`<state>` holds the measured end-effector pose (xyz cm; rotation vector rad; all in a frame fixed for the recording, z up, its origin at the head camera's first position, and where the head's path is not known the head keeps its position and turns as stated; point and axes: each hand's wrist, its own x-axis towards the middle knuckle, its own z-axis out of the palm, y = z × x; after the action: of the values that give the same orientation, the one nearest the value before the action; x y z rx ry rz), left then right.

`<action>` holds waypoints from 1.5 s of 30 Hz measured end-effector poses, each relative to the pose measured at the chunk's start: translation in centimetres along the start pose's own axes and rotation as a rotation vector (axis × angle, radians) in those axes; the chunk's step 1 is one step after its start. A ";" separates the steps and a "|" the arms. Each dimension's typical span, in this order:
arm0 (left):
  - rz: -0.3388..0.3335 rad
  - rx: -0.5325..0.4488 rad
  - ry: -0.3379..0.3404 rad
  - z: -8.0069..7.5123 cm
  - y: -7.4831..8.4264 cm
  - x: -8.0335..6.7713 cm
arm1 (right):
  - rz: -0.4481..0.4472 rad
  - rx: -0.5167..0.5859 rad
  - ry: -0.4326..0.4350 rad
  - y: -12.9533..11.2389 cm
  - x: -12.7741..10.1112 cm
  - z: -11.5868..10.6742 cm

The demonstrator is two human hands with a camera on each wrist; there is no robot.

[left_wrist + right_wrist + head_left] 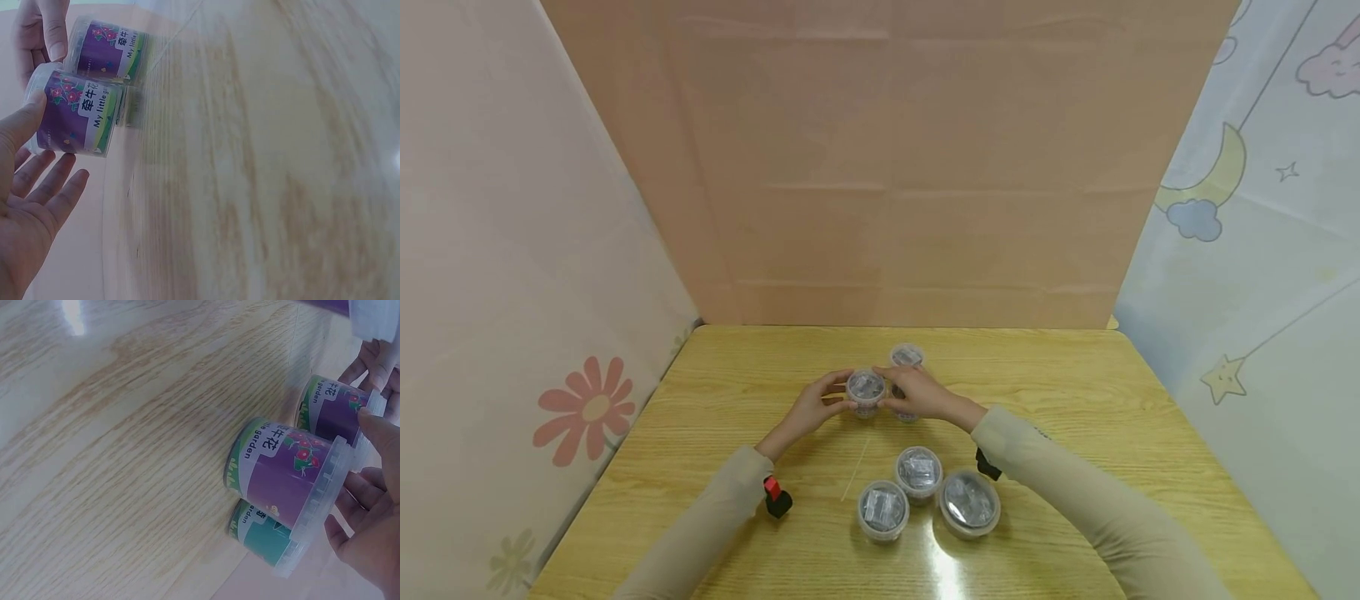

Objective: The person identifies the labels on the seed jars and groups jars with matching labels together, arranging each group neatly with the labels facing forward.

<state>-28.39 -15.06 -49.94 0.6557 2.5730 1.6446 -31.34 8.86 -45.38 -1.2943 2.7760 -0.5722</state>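
Observation:
A small clear-lidded plastic tub [866, 387] with a purple flower label stands between the hands at mid-table. My left hand [812, 406] holds it from the left, thumb and fingers around its side. From the right, my right hand [925, 393] grips the same tub near the lid with thumb and fingertips. Under the right palm stands a second purple tub [287, 475], partly covered in the head view. Beyond it is a teal-labelled tub [259, 532], whose lid shows behind the right hand in the head view.
Nearer the body stand three more lidded tubs: a left one [883, 511], a middle one [919, 472] and a wider right one [969, 503]. A thin pale strip [855, 471] lies on the wooden table [700, 467]. Upright panels border the table's back and sides.

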 end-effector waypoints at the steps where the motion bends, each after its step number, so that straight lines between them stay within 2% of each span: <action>1: 0.003 0.001 0.000 0.0 0.0 0.0 | -0.002 0.001 0.001 0.0 0.0 0.0; 12: 0.002 -0.006 0.002 0.1 -0.5 -0.1 | 0.006 -0.061 0.003 0.0 0.1 0.4; 39: 0.008 -0.037 -0.038 0.1 -0.9 0.0 | 0.002 -0.055 0.004 -0.1 0.2 0.6; 45: 0.005 -0.036 -0.040 0.1 -1.0 0.1 | 0.026 -0.071 -0.021 -0.2 0.3 0.6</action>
<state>-28.82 -15.35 -50.86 0.6858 2.5098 1.6573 -31.29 8.37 -45.86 -1.2674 2.8155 -0.4600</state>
